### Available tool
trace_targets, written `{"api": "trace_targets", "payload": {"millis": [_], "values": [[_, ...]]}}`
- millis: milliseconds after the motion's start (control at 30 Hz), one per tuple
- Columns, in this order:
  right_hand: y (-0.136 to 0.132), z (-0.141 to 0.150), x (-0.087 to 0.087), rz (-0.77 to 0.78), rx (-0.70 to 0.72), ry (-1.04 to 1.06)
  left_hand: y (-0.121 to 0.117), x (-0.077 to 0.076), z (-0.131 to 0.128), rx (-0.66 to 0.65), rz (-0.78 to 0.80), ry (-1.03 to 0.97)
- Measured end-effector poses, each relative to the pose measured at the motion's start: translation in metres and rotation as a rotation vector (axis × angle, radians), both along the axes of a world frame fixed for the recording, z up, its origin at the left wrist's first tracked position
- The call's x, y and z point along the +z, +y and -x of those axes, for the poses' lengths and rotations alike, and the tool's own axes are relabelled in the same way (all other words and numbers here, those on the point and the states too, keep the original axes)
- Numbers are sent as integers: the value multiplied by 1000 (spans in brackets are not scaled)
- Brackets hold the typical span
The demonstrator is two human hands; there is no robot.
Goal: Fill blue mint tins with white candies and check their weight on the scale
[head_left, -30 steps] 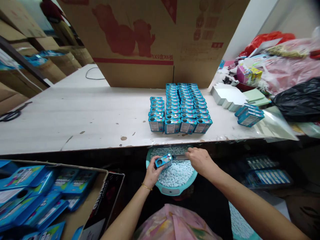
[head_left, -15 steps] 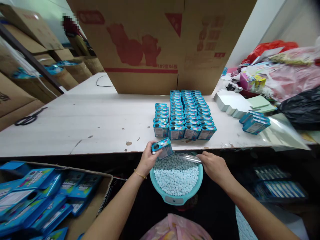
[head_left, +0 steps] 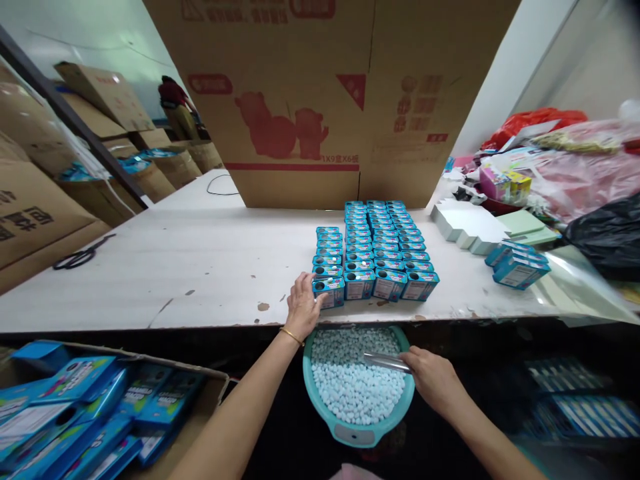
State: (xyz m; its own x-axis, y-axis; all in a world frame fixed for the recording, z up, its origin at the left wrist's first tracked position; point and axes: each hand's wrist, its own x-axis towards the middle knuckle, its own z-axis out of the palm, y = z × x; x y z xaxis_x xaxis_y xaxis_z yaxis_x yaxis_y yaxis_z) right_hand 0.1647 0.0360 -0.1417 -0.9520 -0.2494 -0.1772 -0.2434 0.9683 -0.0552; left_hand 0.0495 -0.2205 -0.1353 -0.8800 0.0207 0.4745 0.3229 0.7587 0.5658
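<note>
My left hand [head_left: 303, 308] is closed on a small blue box [head_left: 331, 293] that stands upright at the front of the left row on the table. Its fingers lie along the box's left side. Behind and to the right stand rows of matching boxes [head_left: 386, 257], with dark round openings on top and a few white pellets on some lids. My right hand [head_left: 436, 379] grips a shiny metal scoop [head_left: 386, 361], held over a turquoise basin [head_left: 327, 415]. Pale blue-white pellets [head_left: 357, 393] fill much of the basin, below the table's front edge.
A large cardboard carton [head_left: 300, 183] stands upright behind the rows. Black scissors [head_left: 83, 255] lie at left. A carton [head_left: 220, 393] at lower left holds many blue boxes. White card stacks [head_left: 467, 223] and more blue boxes [head_left: 520, 267] sit at right. A person [head_left: 177, 110] stands far back.
My left hand has moved the blue box up from above the basin onto the table, at the front of the left row. The scoop stays over the basin. The view has shifted upward.
</note>
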Motion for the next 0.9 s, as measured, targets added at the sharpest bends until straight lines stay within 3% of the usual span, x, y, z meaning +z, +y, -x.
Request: {"api": "trace_targets", "payload": {"millis": [67, 133, 267, 367, 467, 567, 667, 733, 800, 900], "values": [[-3, 2, -9, -6, 19, -24, 8, 13, -11, 14, 103, 43], [-6, 3, -18, -8, 36, -42, 18, 20, -24, -62, 196, 26], [-5, 4, -30, 13, 33, -55, 30, 18, -45, -216, 275, -87], [-1, 4, -33, 71, 20, -42, 27, 21, -37, -178, 269, -28], [1, 2, -29, 174, 4, -33, 22, 31, -6, -159, 419, 7], [-2, 7, -7, 363, 34, 18, 17, 32, 28, -191, 598, -162], [-15, 34, 33, 558, 40, 208, 14, 22, 48, -238, 634, -271], [-32, 71, 61, 581, 46, 317, 12, 15, 52, -258, 605, -232], [-56, 121, 81, 503, 83, 354, 12, 11, 51, -268, 579, -188], [-100, 204, 88, 357, 166, 315, 11, 11, 49, -276, 575, -176]]}}
